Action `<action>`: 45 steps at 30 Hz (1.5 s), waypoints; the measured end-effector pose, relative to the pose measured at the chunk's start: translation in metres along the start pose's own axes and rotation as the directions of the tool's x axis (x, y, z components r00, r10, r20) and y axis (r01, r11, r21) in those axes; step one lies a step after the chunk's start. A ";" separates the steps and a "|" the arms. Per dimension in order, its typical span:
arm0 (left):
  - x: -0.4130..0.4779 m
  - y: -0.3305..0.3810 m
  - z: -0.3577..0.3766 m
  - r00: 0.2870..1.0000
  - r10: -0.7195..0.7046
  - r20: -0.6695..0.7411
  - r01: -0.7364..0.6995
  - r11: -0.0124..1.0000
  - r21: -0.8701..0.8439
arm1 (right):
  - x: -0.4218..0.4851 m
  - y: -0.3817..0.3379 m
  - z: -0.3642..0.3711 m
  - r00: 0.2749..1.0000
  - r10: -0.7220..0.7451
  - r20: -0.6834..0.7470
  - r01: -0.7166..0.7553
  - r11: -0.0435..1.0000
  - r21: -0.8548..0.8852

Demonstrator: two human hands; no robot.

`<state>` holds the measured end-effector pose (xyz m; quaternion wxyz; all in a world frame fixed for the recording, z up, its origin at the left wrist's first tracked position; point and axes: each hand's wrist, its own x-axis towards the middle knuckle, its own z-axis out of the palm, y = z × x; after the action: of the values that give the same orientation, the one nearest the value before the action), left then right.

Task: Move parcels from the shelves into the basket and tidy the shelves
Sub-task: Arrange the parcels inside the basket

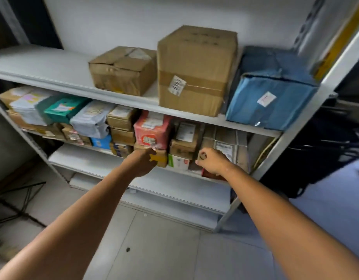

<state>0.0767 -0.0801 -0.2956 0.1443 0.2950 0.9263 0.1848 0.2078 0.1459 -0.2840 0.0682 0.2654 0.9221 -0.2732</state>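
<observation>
left hand (143, 161): we are gripping the small cardboard box (162, 158), fingers curling round its near end | box: lying under the pink parcel (152, 130), mid second shelf (89, 158) | right hand (212, 161): fingers curling, grasp unclear

Both arms are bare from hand to the bottom edge of the view. The left forearm (89, 215) and right forearm (275, 207) carry no sleeve or covering, and the left hand (142, 162) and right hand (212, 161) are ungloved, with plain fingers.
</observation>
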 end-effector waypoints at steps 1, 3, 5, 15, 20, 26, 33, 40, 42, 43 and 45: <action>0.006 0.011 0.008 1.000 0.010 0.009 -0.010 1.000 -0.003 | 0.000 0.014 -0.003 1.000 0.019 -0.009 -0.019 1.000 0.002; 0.017 0.031 0.024 0.999 0.037 0.024 -0.037 0.999 -0.007 | 0.001 0.040 -0.007 0.998 0.061 -0.034 -0.061 0.998 0.008; 0.028 0.047 0.037 0.998 0.062 0.032 -0.062 0.998 -0.010 | 0.003 0.063 -0.009 0.992 0.108 -0.063 -0.106 0.994 0.021; 0.102 0.094 0.083 0.976 0.169 0.134 -0.173 0.985 0.021 | 0.034 0.122 0.001 0.945 0.268 -0.190 -0.260 0.963 0.063; 0.139 0.109 0.108 0.964 0.189 0.186 -0.198 0.980 0.035 | 0.057 0.140 0.009 0.896 0.331 -0.297 -0.333 0.942 0.043; 0.163 0.116 0.131 0.959 0.164 0.233 -0.165 0.986 -0.018 | 0.073 0.155 0.011 0.851 0.438 -0.289 -0.431 0.898 0.091; 0.157 0.114 0.131 0.970 0.090 0.224 -0.049 0.982 -0.182 | 0.062 0.158 0.012 0.854 0.441 -0.278 -0.408 0.897 0.171; 0.115 0.103 0.131 0.952 0.051 0.301 0.043 0.953 -0.299 | 0.021 0.154 0.015 0.875 0.443 -0.197 -0.415 0.894 0.166; 0.107 0.103 0.133 0.950 0.035 0.311 0.062 0.953 -0.296 | 0.013 0.153 0.016 0.884 0.432 -0.178 -0.401 0.897 0.186; 0.105 0.104 0.133 0.950 0.019 0.312 0.078 0.952 -0.297 | 0.011 0.153 0.017 0.887 0.429 -0.171 -0.396 0.897 0.197; 0.105 0.107 0.134 0.948 -0.013 0.317 0.124 0.934 -0.335 | 0.012 0.154 0.017 0.885 0.433 -0.171 -0.393 0.891 0.225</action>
<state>0.0976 0.0984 -0.3856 0.3441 0.2569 0.8542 0.2931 0.2784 0.2512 -0.3738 -0.0007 0.4897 0.8165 -0.3059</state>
